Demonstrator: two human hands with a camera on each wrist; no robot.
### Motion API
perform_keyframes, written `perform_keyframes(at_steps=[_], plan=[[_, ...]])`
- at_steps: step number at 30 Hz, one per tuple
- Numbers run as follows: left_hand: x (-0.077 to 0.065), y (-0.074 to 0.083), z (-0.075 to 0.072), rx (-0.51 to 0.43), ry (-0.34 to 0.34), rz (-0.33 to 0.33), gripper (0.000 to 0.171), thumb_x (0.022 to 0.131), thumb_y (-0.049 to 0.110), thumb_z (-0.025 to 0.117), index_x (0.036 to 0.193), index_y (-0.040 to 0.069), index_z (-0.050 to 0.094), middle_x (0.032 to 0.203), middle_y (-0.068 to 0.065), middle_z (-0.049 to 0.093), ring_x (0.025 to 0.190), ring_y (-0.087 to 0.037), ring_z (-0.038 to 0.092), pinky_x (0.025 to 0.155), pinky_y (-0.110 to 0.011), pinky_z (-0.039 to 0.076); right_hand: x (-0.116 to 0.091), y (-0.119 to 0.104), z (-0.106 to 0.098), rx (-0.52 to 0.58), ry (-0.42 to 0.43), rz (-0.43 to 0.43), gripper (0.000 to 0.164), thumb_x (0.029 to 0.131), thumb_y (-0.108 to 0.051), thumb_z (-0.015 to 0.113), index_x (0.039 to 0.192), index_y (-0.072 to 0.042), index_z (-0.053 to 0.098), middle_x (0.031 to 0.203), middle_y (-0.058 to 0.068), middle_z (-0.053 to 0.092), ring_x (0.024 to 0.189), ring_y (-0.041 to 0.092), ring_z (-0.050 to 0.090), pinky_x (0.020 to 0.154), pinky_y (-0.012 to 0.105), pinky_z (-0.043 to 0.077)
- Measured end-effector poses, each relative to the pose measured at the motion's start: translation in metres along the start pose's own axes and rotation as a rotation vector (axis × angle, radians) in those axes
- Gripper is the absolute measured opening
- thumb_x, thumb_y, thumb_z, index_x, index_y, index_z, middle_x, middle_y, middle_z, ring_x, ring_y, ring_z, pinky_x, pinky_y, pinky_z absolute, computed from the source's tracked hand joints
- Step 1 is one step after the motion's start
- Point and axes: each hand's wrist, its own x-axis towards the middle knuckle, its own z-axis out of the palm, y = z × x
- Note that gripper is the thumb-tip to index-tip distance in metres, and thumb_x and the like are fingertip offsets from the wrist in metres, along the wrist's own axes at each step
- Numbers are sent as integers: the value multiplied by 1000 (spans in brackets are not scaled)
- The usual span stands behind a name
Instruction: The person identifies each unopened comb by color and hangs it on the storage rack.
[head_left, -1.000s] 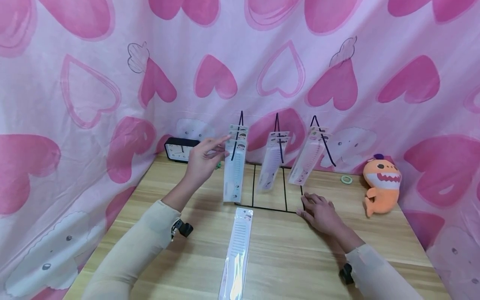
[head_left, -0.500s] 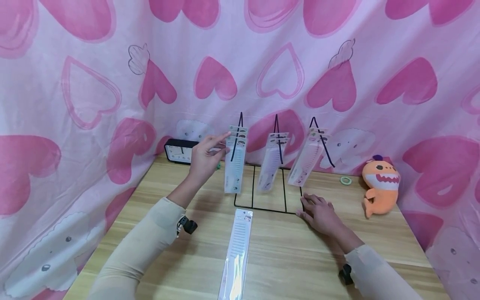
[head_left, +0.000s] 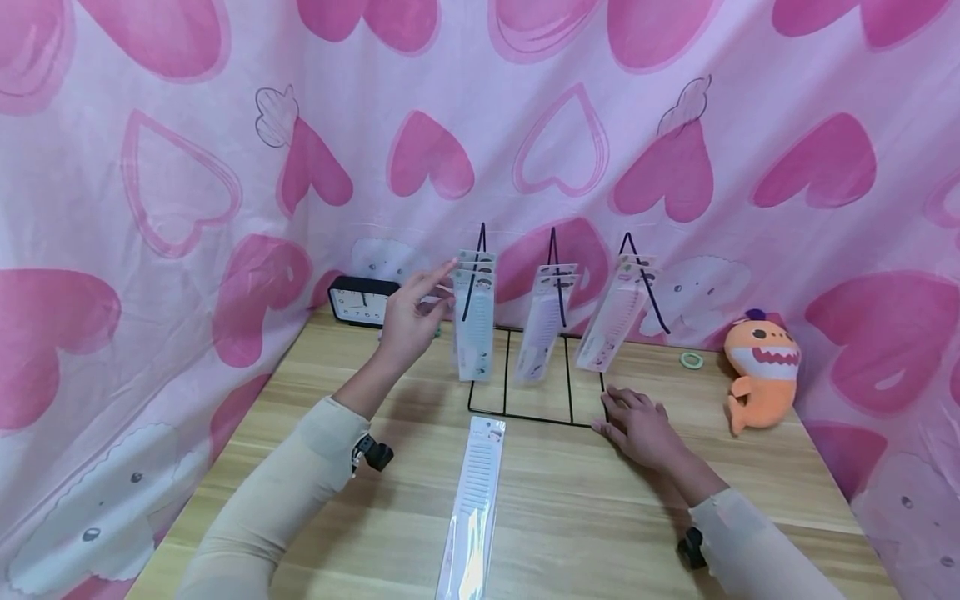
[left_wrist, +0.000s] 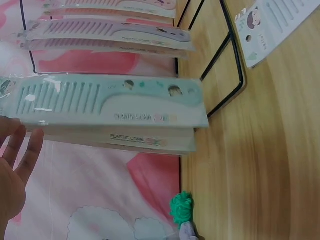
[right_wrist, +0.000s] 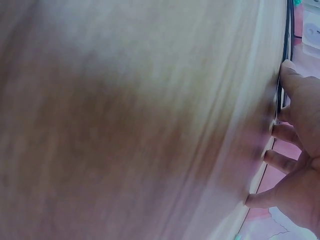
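Observation:
In the head view, my left hand (head_left: 411,317) is at the left edge of a green packaged comb (head_left: 476,333), fingers mostly straight. The left wrist view shows the fingertips right at the edge of this green comb (left_wrist: 115,100), with another pack behind it. These packs hang on the left hook of a black wire rack (head_left: 540,418). Purple packaged combs (head_left: 542,333) hang on the middle hook, pink ones (head_left: 611,325) on the right. My right hand (head_left: 641,425) rests spread at the rack's front right corner, fingertips on table and wire (right_wrist: 279,95).
Another packaged comb (head_left: 474,508) lies flat on the wooden table (head_left: 585,517) before the rack. A black clock (head_left: 360,302) stands at back left. On the right are a pale green ring (head_left: 692,360) and an orange shark plush (head_left: 763,367). A pink heart-patterned curtain (head_left: 555,142) hangs behind.
The front green comb has risen and now hangs level with the packs behind it on the left hook. My left hand has shifted slightly; my right hand stays at the rack's corner.

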Motion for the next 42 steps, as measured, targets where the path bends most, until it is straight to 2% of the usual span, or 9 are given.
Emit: perform_keyframes(at_steps=[4, 7, 13, 22, 26, 30, 32, 36, 42], plan=[[-4, -4, -5, 32, -18, -8, 70, 101, -5, 76, 163, 22, 58, 126, -18, 74, 111, -36, 79, 96, -48, 69, 0, -1, 0, -1, 10, -4, 66, 110, -47, 68, 160, -5, 58, 169, 20, 52, 148, 55, 50, 112, 92, 35], [-9, -8, -9, 41, -29, -29, 74, 101, -2, 77, 165, 26, 55, 126, -17, 75, 109, -36, 80, 95, -51, 69, -1, -1, 1, -3, 18, -6, 65, 109, -46, 69, 159, -5, 59, 168, 20, 53, 147, 55, 50, 111, 92, 36], [-32, -25, -12, 83, -89, -152, 77, 101, 5, 80, 167, 33, 50, 130, -13, 75, 112, -31, 77, 96, -49, 68, -1, 0, 2, -12, 58, -48, 63, 108, -43, 71, 155, -3, 62, 162, 23, 58, 142, 56, 54, 106, 90, 42], [-72, -48, -3, 77, -209, -299, 86, 97, 2, 82, 171, 18, 42, 134, -22, 74, 113, -35, 78, 92, -43, 69, -1, 0, 2, -13, 67, -57, 62, 108, -40, 72, 155, -2, 62, 162, 24, 57, 143, 58, 54, 106, 91, 42], [-90, -53, 4, 39, -251, -401, 77, 96, 3, 83, 162, 10, 45, 136, -22, 71, 116, -36, 75, 97, -46, 67, -2, -1, 2, -16, 56, -54, 63, 109, -41, 70, 157, -2, 60, 163, 24, 55, 144, 58, 52, 107, 92, 40], [-109, -56, 15, 63, -321, -477, 55, 95, 6, 86, 141, 6, 55, 133, -17, 71, 116, -30, 74, 104, -46, 65, -3, -1, 2, -16, 56, -50, 63, 109, -41, 70, 158, -2, 60, 164, 24, 55, 145, 58, 51, 108, 92, 40], [-116, -56, 20, 109, -379, -481, 45, 94, 8, 87, 131, 6, 60, 127, -13, 73, 112, -26, 73, 103, -44, 65, -3, -1, 2, -14, 58, -48, 63, 109, -40, 71, 157, -2, 60, 163, 24, 56, 145, 58, 51, 108, 92, 40], [-125, -53, 27, 236, -497, -448, 29, 94, 15, 88, 116, 12, 69, 112, -4, 72, 100, -17, 68, 91, -36, 64, -3, -1, 1, -9, 56, -44, 63, 109, -41, 71, 157, -2, 60, 164, 23, 55, 146, 57, 51, 108, 92, 39], [-130, -49, 36, 396, -619, -389, 30, 92, 29, 92, 113, 16, 77, 106, 1, 66, 93, -13, 60, 82, -30, 56, -3, -2, 1, 1, 35, -34, 63, 109, -41, 70, 158, -3, 59, 166, 23, 54, 148, 57, 50, 111, 92, 37]])
